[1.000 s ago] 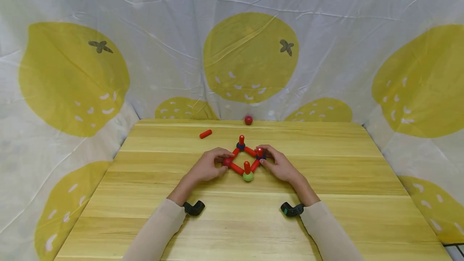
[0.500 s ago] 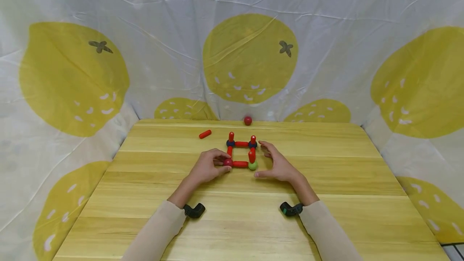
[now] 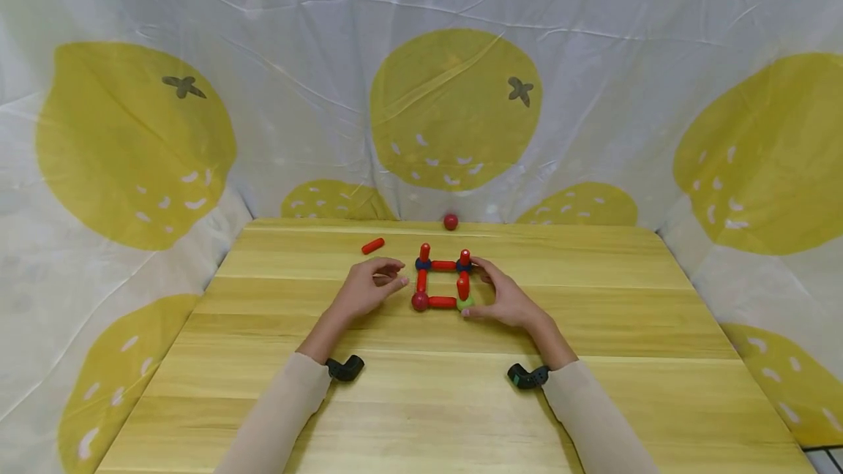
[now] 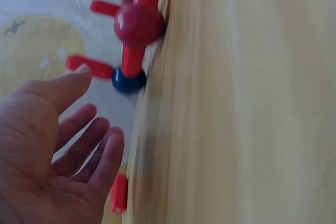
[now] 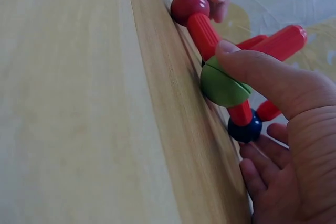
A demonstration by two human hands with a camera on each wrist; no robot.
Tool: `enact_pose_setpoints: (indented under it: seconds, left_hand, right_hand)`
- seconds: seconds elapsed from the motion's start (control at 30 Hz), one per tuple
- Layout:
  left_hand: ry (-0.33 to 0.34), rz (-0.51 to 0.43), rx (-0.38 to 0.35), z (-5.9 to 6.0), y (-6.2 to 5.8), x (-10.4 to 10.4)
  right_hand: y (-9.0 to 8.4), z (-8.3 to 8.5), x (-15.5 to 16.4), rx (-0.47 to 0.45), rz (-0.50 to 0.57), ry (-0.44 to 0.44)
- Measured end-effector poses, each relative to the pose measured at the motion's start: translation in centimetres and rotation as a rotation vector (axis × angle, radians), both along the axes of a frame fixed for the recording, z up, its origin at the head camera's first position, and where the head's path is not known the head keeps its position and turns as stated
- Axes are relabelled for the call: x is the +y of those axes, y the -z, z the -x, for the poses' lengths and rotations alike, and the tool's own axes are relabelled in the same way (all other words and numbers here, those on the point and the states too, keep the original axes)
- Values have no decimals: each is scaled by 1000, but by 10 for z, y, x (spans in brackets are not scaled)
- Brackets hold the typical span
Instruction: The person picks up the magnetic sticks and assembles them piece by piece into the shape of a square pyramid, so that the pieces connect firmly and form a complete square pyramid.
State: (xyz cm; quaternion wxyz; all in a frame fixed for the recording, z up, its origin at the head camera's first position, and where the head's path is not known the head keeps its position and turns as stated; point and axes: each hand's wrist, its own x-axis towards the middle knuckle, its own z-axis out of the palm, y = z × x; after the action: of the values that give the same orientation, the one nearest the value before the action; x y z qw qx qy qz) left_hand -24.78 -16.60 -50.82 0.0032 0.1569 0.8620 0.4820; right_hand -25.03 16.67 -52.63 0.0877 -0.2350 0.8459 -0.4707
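Note:
A square of red rods [image 3: 443, 303] joined by balls lies on the wooden table [image 3: 421, 401]. Its corners are a red ball [image 3: 420, 302], a green ball [image 3: 465, 303] and two blue balls [image 3: 424, 265]; short red rods stand upright on three corners. My right hand [image 3: 486, 288] holds the square's right side, with the thumb on the green ball [image 5: 223, 86] and the fingers by the far blue ball [image 5: 244, 129]. My left hand [image 3: 388, 275] hovers just left of the square, palm open and fingers relaxed [image 4: 79, 145], a little off the red ball [image 4: 138, 24].
A loose red rod [image 3: 372, 246] lies behind the left hand. A loose red ball [image 3: 451, 222] rests at the table's far edge against the lemon-print cloth backdrop [image 3: 454, 108], which encloses the table at the back and sides.
The rod frame turned from a diamond into a square and shifted slightly away. My left hand let go of the red ball and drew back left. My right hand closed on the right side.

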Motion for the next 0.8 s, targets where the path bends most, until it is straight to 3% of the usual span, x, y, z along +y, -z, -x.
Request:
enact_pose_setpoints:
  seconds: [0.2, 0.4, 0.67, 0.8]
  left_hand:
    - [-168, 60, 53, 28, -4, -25]
    - [-239, 142, 53, 49, 1, -35]
    - [-276, 211, 85, 57, 2, -31]
    - [-221, 168, 62, 52, 2, -27]
  right_hand:
    - [0, -2, -1, 19, 15, -2]
    - [1, -5, -1, 29, 21, 7]
    - [2, -5, -1, 30, 41, 7]
    - [2, -5, 0, 18, 43, 16]
